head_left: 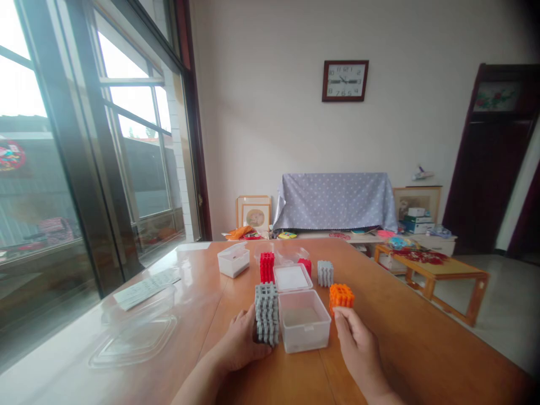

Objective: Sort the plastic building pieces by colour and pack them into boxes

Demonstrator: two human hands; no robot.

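Note:
My left hand [244,342] is wrapped around the left side and base of a tall grey stack of interlocking plastic pieces [267,315], its thumb across the bottom front. With fingers and thumb pinched together, my right hand [356,337] grips the near lower edge of an orange block of the same latticed pieces [341,296]. Between both hands stands an open clear plastic box [306,329], its hinged lid [292,278] folded back. Behind the lid are a tall red stack [267,267] and a partly hidden red block [305,265]. A smaller grey block [325,273] stands right of them.
A second small clear box [234,260] stands farther back on the wooden table [211,304]. At the left lie a clear plastic container lid [135,340] and a printed sheet [145,288]. Clear plastic containers [291,254] sit near the far edge. A low wooden table [455,273] stands beyond, right.

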